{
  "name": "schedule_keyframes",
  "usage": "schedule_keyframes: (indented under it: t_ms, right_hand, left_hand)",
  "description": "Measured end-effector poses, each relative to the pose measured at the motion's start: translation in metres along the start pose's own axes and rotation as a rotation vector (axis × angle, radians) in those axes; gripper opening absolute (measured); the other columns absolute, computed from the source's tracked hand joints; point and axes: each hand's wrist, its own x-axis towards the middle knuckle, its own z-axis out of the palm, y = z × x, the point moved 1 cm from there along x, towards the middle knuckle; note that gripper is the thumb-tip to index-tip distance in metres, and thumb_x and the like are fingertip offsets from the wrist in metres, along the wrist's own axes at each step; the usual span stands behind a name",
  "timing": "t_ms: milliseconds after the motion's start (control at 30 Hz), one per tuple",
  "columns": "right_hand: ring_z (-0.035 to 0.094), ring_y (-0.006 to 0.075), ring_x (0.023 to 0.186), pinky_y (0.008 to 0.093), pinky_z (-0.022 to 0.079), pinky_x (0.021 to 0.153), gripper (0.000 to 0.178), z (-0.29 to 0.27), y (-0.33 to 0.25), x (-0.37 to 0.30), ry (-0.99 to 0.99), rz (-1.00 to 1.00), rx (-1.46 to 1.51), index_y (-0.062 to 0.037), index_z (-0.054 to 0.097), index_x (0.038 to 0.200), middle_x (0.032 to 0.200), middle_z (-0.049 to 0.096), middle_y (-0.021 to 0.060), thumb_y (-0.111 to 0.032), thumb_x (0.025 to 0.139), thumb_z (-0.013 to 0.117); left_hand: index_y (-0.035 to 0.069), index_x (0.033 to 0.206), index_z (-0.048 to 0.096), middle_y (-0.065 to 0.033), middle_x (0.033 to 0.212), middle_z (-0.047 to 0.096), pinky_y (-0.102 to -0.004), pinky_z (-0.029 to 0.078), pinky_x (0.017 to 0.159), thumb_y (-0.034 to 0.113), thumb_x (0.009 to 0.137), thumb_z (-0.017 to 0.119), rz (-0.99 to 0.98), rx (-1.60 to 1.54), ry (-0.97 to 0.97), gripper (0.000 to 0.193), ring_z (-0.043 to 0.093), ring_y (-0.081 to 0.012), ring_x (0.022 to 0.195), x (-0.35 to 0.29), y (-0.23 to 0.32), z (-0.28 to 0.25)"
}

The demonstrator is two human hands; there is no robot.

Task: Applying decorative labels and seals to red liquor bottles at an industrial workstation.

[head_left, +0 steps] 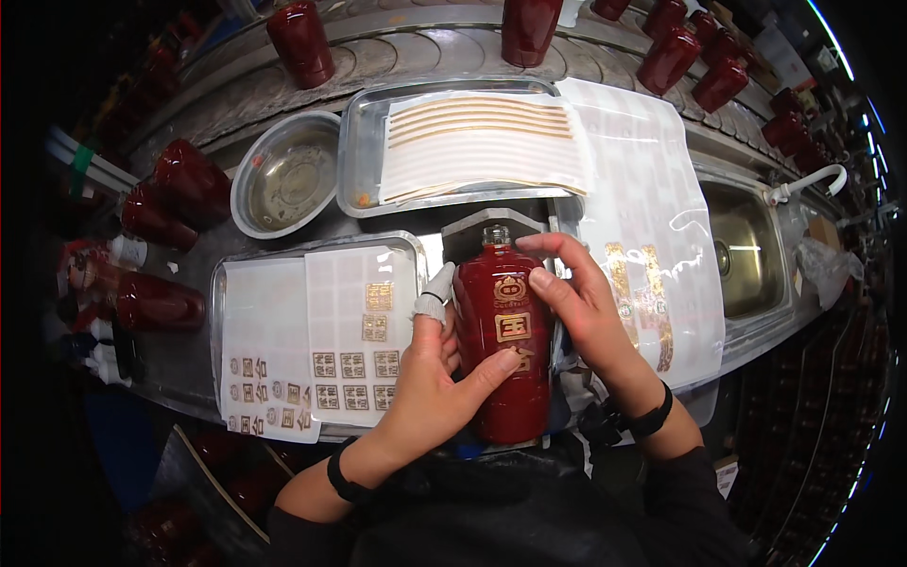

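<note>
A dark red glass bottle [511, 411] with a clear threaded neck lies in front of me, its neck pointing away. Gold decals [513, 327] run down its front: a round emblem above square characters. My left hand [436, 373] grips the bottle's left side, its thumb pressing on the lowest gold character. A pale cover is on that hand's index fingertip. My right hand [588, 300] holds the upper right shoulder, thumb on the glass and index finger near the neck. Beyond the neck is a grey metal support [496, 220]. Both wrists wear black bands.
Decal sheets lie on a left tray [416, 248]. A far tray [354, 104] bears gold strips; beside it stands a metal bowl [248, 213]. A wet sheet [694, 255] hangs toward the sink [756, 307]. Red bottles [161, 302] stand left, others [300, 47] along the conveyor [416, 57].
</note>
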Motion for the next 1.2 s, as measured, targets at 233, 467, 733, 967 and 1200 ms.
schedule_keyframes:
  t_ms: [233,467,733,967,1200]
  right_hand:
    - [0.064,0.0134,0.090,0.0242,0.053,0.077,0.033,-0.001,-0.004,-0.001,-0.056,0.077,0.083,-0.0001,0.052,0.124,0.123,0.046,0.0116,-0.012,0.095,0.061]
    - [0.059,0.0052,0.069,0.0182,0.049,0.061,0.040,0.002,-0.002,-0.004,-0.017,0.044,-0.104,-0.0032,0.053,0.122,0.110,0.045,0.0109,-0.020,0.090,0.071]
    - [0.050,0.0028,0.061,0.0174,0.044,0.056,0.040,-0.001,0.004,-0.004,0.014,0.023,-0.170,-0.0037,0.056,0.118,0.105,0.046,0.0100,-0.022,0.087,0.073]
    - [0.052,0.0032,0.062,0.0173,0.045,0.056,0.038,0.001,0.004,-0.003,0.019,0.004,-0.136,-0.0037,0.056,0.118,0.104,0.047,0.0098,-0.022,0.088,0.072]
    - [0.054,0.0027,0.062,0.0165,0.044,0.055,0.036,0.001,0.002,-0.002,0.002,0.018,-0.139,-0.0037,0.055,0.118,0.104,0.048,0.0091,-0.019,0.089,0.071]
  left_hand:
    - [0.000,0.152,0.001,-0.0233,0.149,0.031,-0.0385,0.037,0.110,0.007,0.088,0.070,-0.019,-0.045,0.007,0.094,0.041,-0.0273,0.135,-0.002,-0.002,0.000]
    - [-0.002,0.151,0.004,-0.0238,0.148,0.032,-0.0378,0.038,0.110,0.006,0.088,0.070,-0.025,-0.039,0.022,0.091,0.042,-0.0270,0.134,-0.002,0.002,0.002]
    - [-0.004,0.147,0.011,-0.0244,0.146,0.035,-0.0386,0.039,0.109,0.007,0.087,0.071,0.006,0.000,0.032,0.086,0.043,-0.0272,0.133,-0.003,0.003,0.003]
    - [-0.007,0.143,0.017,-0.0241,0.140,0.041,-0.0384,0.042,0.106,0.009,0.085,0.074,0.054,0.027,0.050,0.083,0.048,-0.0257,0.129,-0.002,0.001,0.005]
    - [-0.006,0.140,0.021,-0.0211,0.129,0.051,-0.0370,0.048,0.100,0.010,0.083,0.075,0.047,0.106,0.076,0.080,0.056,-0.0244,0.119,-0.001,-0.002,0.007]
